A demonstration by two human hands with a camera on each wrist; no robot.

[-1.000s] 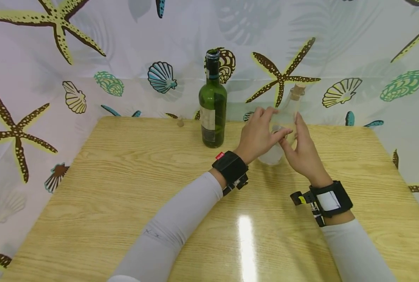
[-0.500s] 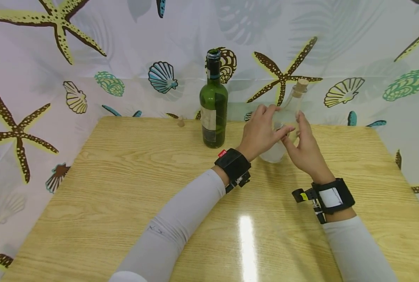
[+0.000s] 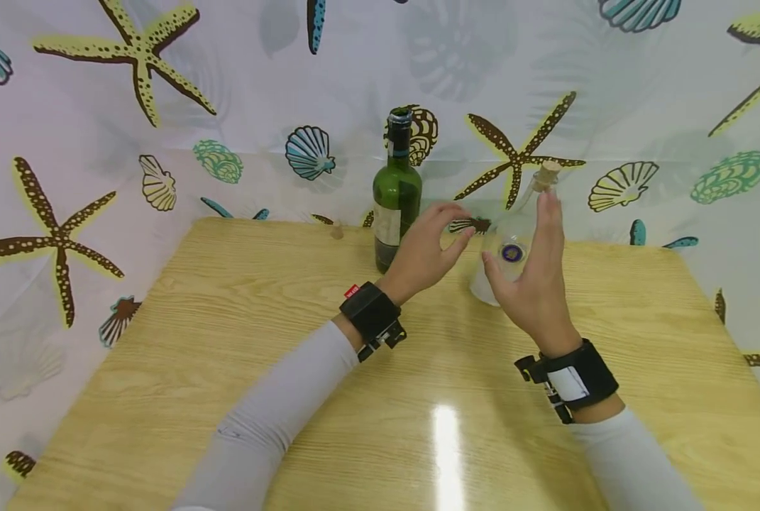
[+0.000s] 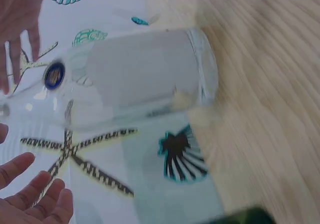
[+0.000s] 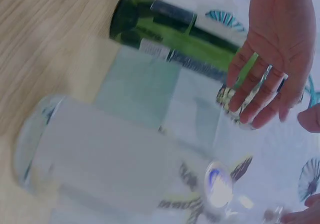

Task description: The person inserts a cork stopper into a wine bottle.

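Currently, the fingers of the left hand [image 3: 421,252] are loosely bent, thumb spread from them, gripping nothing; hand at nine o'clock of a clear, colourless glass bottle [image 3: 504,234], apart from it. Fingers of the right hand [image 3: 536,284]: straight, aimed toward twelve o'clock, thumb toward ten, nothing grasped; hand at five o'clock of the same bottle, overlapping it in the head view. Contact there cannot be told. Bottle stands between the hands, round dark-blue emblem [image 3: 511,253] on its front, pale brown cork stopper [image 3: 548,170] in its mouth; neck points to one o'clock in the head view. At ten o'clock from it: upright green glass wine bottle [image 3: 395,188], cream-and-grey paper label [image 3: 387,226], lower part partly behind the left hand. Further out, at nine o'clock: small beige object [image 3: 338,231], too small to identify, near the far edge of the light yellow wood-grain tabletop [image 3: 258,284]. Wrists: black strapped bands [image 3: 370,311]; forearms: pale grey sleeves [image 3: 290,390]. Beyond, at twelve o'clock: white curtain [image 3: 354,57] printed with starfish and shells.
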